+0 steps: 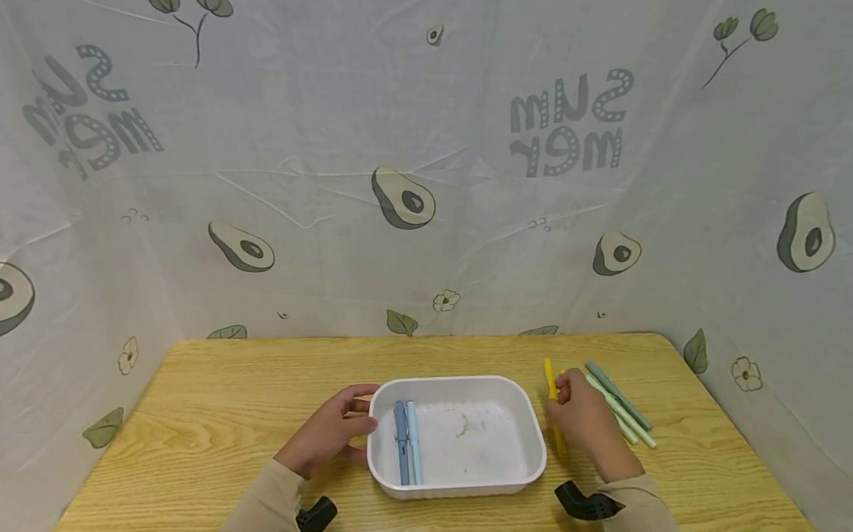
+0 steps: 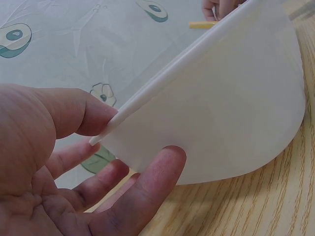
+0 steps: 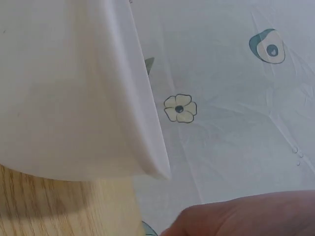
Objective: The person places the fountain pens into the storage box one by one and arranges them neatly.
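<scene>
A white plastic tray [image 1: 474, 387] stands on the table, with two blue pens [image 1: 401, 443] and a light blue pen [image 1: 414, 442] side by side at its left end. My left hand [image 1: 337, 427] is at the tray's left side, fingers spread. In the left wrist view a fingertip [image 2: 106, 115] touches the tray's rim. Just right of the tray, my right hand [image 1: 585, 416] pinches a yellow pen [image 1: 551, 380], which points away from me. The right wrist view catches only part of that hand [image 3: 246, 219], the pen hidden.
Beside the right hand lie light green pens [image 1: 626, 417] and a dark green pen [image 1: 617, 393], partly covered by it. The wooden table [image 1: 255, 380] reaches back to a printed cloth [image 1: 321, 266] hanging behind and along both sides.
</scene>
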`<state>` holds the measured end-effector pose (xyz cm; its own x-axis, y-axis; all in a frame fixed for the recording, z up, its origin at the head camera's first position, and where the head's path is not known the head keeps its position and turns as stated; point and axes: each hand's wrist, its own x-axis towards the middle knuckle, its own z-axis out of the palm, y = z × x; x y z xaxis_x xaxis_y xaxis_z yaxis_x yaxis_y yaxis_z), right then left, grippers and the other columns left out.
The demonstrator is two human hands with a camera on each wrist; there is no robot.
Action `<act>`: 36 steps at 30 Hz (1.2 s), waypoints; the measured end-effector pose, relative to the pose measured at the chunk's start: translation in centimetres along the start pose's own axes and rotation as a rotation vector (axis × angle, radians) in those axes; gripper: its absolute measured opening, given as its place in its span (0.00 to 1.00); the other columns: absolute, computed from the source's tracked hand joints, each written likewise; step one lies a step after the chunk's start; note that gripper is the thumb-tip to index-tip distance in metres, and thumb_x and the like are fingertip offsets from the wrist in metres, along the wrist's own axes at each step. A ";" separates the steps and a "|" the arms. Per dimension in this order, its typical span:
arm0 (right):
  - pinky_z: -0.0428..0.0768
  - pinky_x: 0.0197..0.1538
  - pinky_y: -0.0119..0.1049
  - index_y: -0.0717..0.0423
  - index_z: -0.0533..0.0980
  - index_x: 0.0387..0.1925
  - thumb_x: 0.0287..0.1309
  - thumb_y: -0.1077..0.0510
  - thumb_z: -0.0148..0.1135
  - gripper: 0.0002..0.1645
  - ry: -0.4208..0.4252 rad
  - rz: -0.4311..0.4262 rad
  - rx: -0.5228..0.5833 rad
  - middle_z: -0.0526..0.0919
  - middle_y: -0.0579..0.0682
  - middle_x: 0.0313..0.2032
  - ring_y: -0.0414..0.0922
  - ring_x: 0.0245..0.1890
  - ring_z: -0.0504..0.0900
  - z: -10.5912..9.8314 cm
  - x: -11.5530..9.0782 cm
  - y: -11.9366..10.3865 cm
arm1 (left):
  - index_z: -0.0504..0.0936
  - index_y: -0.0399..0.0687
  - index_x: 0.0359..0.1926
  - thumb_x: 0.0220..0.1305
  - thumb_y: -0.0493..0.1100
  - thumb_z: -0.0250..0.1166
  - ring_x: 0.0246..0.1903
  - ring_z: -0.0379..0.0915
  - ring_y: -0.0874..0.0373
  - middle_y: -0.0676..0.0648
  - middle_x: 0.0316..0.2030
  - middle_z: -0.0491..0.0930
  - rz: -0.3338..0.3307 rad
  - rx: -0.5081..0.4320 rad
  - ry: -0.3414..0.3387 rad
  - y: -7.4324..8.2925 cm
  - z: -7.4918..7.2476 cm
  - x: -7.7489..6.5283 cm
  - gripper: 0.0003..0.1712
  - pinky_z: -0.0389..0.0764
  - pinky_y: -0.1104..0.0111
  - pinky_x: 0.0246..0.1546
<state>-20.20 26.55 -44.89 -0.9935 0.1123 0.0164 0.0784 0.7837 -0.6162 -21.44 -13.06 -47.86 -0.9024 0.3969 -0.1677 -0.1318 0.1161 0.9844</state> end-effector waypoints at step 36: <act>0.87 0.43 0.43 0.61 0.70 0.69 0.68 0.65 0.66 0.30 0.377 -0.223 0.199 0.81 0.58 0.50 0.54 0.51 0.82 -0.3 -0.5 -2.3 | 0.65 0.46 0.75 0.73 0.35 0.62 0.49 0.78 0.44 0.32 0.60 0.71 -0.006 0.006 0.004 0.1 0.0 0.0 0.32 0.89 0.50 0.40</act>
<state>-19.85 24.92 -43.23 -0.8824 0.1970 0.4272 -0.1873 0.6859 -0.7032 -21.45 -13.10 -47.76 -0.9030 0.3930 -0.1736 -0.1349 0.1242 0.9830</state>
